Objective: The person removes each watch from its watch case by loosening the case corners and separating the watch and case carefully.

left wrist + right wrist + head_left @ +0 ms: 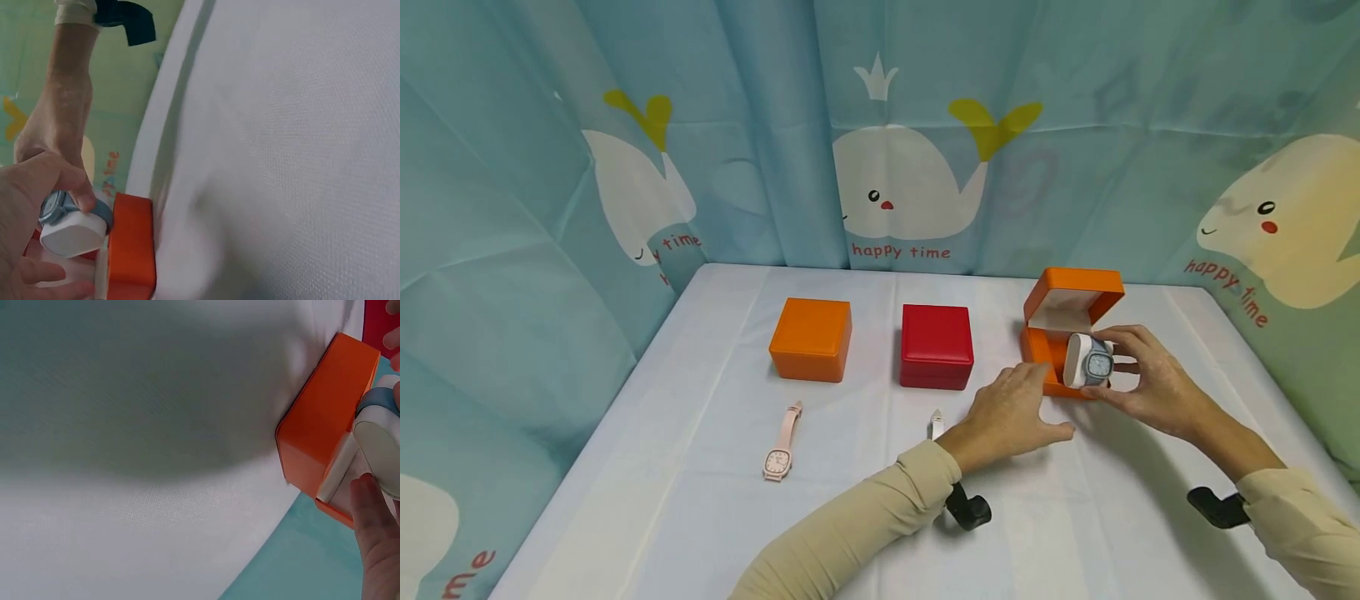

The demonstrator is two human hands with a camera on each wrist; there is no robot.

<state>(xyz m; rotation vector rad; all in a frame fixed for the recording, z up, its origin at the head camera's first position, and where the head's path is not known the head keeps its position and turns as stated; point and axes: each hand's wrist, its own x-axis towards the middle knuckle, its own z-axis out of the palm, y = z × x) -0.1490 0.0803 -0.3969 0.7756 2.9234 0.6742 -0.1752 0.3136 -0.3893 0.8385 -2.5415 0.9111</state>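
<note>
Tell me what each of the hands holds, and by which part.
The right hand pinches the blue watch on its white cushion by the cushion's ends, at the open orange box. The left hand holds nothing; it rests against the box's front.

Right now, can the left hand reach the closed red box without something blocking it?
Probably yes. The left hand rests on the table beside the red box, and nothing lies between them.

A table (700, 500) under a pale blue-white cloth, enclosed by teal curtains (760, 125) printed with white whales and "happy time".
</note>
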